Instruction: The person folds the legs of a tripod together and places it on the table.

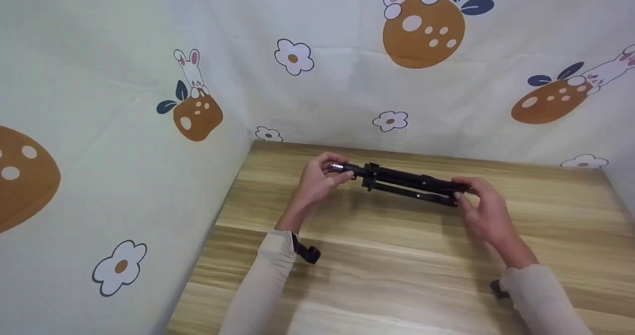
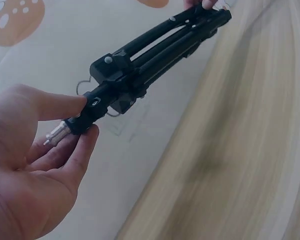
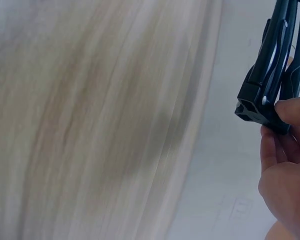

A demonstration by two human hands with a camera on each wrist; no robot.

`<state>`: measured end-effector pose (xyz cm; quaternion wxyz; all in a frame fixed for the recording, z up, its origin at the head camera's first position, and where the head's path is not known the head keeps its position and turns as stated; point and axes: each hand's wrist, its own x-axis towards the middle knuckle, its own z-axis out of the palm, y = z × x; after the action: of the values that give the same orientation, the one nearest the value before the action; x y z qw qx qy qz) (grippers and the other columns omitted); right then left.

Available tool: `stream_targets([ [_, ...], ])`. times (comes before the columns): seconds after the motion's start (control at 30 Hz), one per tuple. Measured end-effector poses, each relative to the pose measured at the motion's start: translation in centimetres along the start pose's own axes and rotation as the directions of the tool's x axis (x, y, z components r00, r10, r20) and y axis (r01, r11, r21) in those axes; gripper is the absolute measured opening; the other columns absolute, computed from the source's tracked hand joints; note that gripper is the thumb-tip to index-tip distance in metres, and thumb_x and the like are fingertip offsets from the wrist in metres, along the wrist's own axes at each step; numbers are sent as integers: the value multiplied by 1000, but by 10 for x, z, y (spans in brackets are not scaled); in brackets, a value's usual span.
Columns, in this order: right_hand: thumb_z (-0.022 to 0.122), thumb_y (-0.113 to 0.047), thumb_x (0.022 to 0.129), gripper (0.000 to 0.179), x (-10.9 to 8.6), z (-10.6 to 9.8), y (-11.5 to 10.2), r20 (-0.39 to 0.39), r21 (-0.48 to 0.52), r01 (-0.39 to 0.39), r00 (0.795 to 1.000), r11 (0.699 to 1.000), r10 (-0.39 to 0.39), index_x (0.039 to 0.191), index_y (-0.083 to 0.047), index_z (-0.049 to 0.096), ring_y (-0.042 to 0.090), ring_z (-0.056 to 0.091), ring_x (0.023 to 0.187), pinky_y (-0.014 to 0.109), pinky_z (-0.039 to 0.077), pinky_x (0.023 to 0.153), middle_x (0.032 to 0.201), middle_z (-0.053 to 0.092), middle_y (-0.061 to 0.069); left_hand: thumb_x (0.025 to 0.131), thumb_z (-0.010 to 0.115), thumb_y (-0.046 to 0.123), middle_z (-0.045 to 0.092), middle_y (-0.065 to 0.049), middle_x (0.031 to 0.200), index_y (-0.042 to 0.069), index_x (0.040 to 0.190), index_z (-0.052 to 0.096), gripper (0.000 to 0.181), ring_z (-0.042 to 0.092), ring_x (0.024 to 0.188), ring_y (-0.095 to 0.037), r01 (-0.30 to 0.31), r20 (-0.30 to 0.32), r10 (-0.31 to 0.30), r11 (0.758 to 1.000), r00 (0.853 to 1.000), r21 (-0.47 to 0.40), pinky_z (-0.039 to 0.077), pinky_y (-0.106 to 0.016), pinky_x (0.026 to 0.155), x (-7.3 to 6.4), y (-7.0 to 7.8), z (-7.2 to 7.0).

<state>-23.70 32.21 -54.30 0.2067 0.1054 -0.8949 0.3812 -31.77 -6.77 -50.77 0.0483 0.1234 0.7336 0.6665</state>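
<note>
A folded black tripod is held level above the wooden table, spanning the gap between both hands. My left hand pinches its top end, just behind a silver screw tip, with thumb and fingers on opposite sides. At the other end, my right hand grips the leg ends between thumb and fingers. In the right wrist view the tripod's legs lie nearly side by side, with the fingers beneath the black foot end. The legs' far ends reach the right fingers at the top of the left wrist view.
The wooden tabletop runs below both arms. Pale cloth walls printed with rabbits, orange fruit and flowers rise behind and at the left. A black strap mount sits on the left wrist, and another dark mount on the right.
</note>
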Motion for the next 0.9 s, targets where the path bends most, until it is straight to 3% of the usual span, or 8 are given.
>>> stream_targets([
  [0.27, 71, 11, 97, 34, 1, -1, 6, 29, -14, 26, 999, 1000, -26, 130, 2, 70, 38, 69, 116, -5, 38, 100, 126, 73, 22, 89, 85, 4, 76, -14, 126, 4, 127, 71, 40, 75, 115, -27, 38, 57, -41, 998, 998, 49, 66, -33, 102, 1, -19, -2],
  [0.5, 73, 10, 96, 33, 2, -1, 10, 46, -26, 34, 998, 999, -33, 128, 2, 71, 43, 71, 117, -5, 38, 101, 126, 74, 23, 90, 86, 11, 76, -10, 126, 9, 126, 73, 38, 75, 113, -24, 44, 73, -56, 987, 996, 157, 65, -34, 102, 2, -35, -3],
  [0.57, 73, 9, 96, 33, 2, -1, 11, 53, -37, 22, 998, 999, -20, 128, 1, 72, 44, 71, 118, 5, 47, 103, 126, 74, 22, 91, 86, 12, 77, -11, 126, 9, 125, 74, 36, 76, 111, -24, 28, 83, -44, 983, 996, 182, 66, -33, 100, 3, -39, -3],
  [0.63, 73, 9, 97, 32, 2, -1, 12, 62, -47, 8, 998, 999, -5, 128, 1, 72, 44, 71, 118, 24, 57, 106, 126, 74, 23, 92, 85, 12, 78, -12, 125, 8, 125, 75, 35, 76, 110, -24, 7, 91, -26, 978, 995, 209, 66, -31, 99, 5, -44, -2],
  [0.7, 73, 8, 97, 32, 1, 0, 13, 73, -57, 0, 997, 998, 4, 128, 1, 72, 45, 72, 118, 44, 59, 105, 126, 74, 23, 92, 85, 12, 78, -12, 124, 8, 124, 76, 33, 77, 110, -22, -5, 94, -17, 973, 995, 229, 66, -29, 98, 5, -48, -2],
  [0.77, 73, 7, 97, 32, 1, 0, 14, 80, -64, 1, 997, 998, 4, 128, 1, 72, 45, 72, 117, 52, 58, 103, 126, 74, 23, 93, 85, 11, 79, -12, 123, 8, 123, 77, 31, 77, 109, -22, -12, 97, -12, 970, 995, 243, 66, -28, 98, 5, -52, -2],
  [0.8, 73, 7, 97, 32, 1, 1, 14, 83, -65, 4, 997, 998, 1, 128, 1, 72, 45, 72, 117, 48, 58, 103, 125, 75, 23, 93, 85, 10, 79, -12, 123, 8, 122, 77, 30, 77, 109, -22, -14, 97, -10, 969, 995, 248, 66, -28, 97, 5, -54, -2],
  [0.9, 73, 7, 97, 31, 0, 1, 16, 80, -64, 22, 997, 998, -16, 127, 1, 73, 44, 73, 116, 19, 54, 104, 124, 75, 22, 94, 84, 8, 79, -13, 123, 6, 121, 77, 29, 78, 109, -23, -19, 100, -7, 967, 995, 252, 66, -28, 97, 4, -58, -1],
])
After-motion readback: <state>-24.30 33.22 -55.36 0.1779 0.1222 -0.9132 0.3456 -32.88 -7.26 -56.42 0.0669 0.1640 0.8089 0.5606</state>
